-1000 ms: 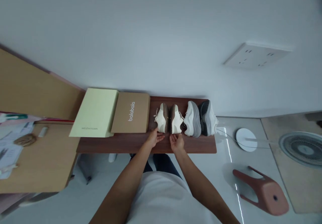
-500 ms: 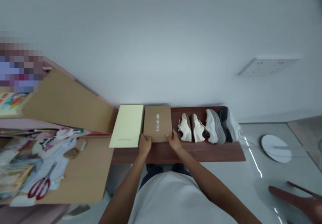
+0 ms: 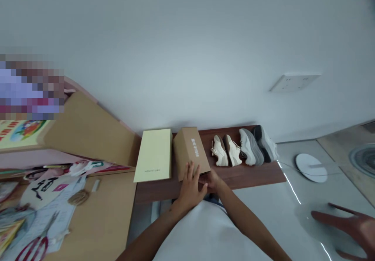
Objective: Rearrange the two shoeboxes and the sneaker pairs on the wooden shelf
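A brown cardboard shoebox [image 3: 191,151] stands tipped on the dark wooden bench top, its long side and white lettering turned up. My left hand [image 3: 191,186] lies against the box's near end, fingers stretched and spread. Under the near right corner is my right hand [image 3: 212,179], gripping the box from below; its fingers are partly hidden. Just left of the brown box, a pale yellow box [image 3: 155,155] marked MEIZHIYUAN lies flat. To the right sit a pair of cream shoes [image 3: 227,151] and a grey-white pair of sneakers [image 3: 259,145].
The wooden bench [image 3: 252,179] runs along a white wall with a socket plate [image 3: 295,82]. At left, a cardboard-coloured desk [image 3: 99,214] carries red-handled scissors [image 3: 38,243], twine [image 3: 78,197] and papers. On the floor at right are a white disc [image 3: 311,168] and a reddish-brown chair [image 3: 348,229].
The brown shoebox has been tipped from lying flat, showing another face. My left hand has gone from its front left corner to its near end; my right hand has slid underneath.
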Available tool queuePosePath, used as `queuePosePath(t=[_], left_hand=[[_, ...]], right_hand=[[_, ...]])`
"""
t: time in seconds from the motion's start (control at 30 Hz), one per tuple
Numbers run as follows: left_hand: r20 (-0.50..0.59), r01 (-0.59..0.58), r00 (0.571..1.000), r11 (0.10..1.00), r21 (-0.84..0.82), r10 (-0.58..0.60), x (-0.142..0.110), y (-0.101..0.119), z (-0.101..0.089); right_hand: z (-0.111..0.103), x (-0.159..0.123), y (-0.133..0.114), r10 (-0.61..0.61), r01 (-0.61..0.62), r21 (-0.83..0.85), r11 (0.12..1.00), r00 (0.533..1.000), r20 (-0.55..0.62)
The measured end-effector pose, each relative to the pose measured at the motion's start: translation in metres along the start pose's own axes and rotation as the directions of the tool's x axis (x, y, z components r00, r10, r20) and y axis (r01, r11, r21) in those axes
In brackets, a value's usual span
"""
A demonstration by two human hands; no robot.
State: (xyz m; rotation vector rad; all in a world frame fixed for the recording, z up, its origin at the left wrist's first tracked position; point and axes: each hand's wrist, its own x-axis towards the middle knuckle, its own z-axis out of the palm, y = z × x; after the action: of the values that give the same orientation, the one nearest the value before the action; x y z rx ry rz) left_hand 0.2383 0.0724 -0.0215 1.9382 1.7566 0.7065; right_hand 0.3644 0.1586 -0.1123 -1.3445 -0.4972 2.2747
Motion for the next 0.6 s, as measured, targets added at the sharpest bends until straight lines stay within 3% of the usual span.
queuePosePath(t=[0.1, 0.17, 0.23, 0.3, 0.33, 0.4, 0.47, 0.53, 0.6], left_hand=[[0.006, 0.034, 0.999, 0.992, -0.125, -0.034, 0.005, -0.008, 0.013], [-0.023, 0.201, 0.978, 0.96, -0.196, -0.21, 0.009, -0.022, 0.022], [-0.052, 0.457, 0.874, 0.855, -0.243, -0.482, 0.015, -0.041, 0.027], [-0.018, 0.634, 0.74, 0.707, -0.313, -0.672, 0.021, -0.062, 0.028], [0.024, 0.666, 0.705, 0.65, -0.365, -0.709, 0.024, -0.071, 0.028], [0.09, 0.666, 0.689, 0.578, -0.472, -0.72, 0.026, -0.084, 0.029], [0.094, 0.647, 0.685, 0.545, -0.534, -0.722, 0.023, -0.088, 0.032], [0.099, 0.638, 0.69, 0.538, -0.55, -0.717, 0.016, -0.084, 0.034], [0.14, 0.634, 0.713, 0.547, -0.547, -0.687, 0.006, -0.08, 0.031]], right_hand=[[-0.016, -0.021, -0.015, 0.015, -0.01, 0.035, 0.999, 0.991, -0.136], [-0.028, -0.031, -0.025, -0.059, 0.042, -0.06, 0.997, 0.944, -0.324], [-0.035, -0.035, -0.032, -0.184, 0.098, -0.213, 0.972, 0.881, -0.436], [-0.034, -0.033, -0.036, -0.311, 0.157, -0.37, 0.916, 0.861, -0.403], [-0.032, -0.031, -0.036, -0.363, 0.193, -0.438, 0.878, 0.865, -0.346], [-0.027, -0.026, -0.033, -0.431, 0.26, -0.535, 0.804, 0.874, -0.223], [-0.024, -0.023, -0.025, -0.447, 0.268, -0.593, 0.759, 0.877, -0.176], [-0.027, -0.024, -0.017, -0.441, 0.207, -0.652, 0.73, 0.871, -0.218], [-0.032, -0.028, -0.01, -0.493, 0.145, -0.734, 0.664, 0.823, -0.284]])
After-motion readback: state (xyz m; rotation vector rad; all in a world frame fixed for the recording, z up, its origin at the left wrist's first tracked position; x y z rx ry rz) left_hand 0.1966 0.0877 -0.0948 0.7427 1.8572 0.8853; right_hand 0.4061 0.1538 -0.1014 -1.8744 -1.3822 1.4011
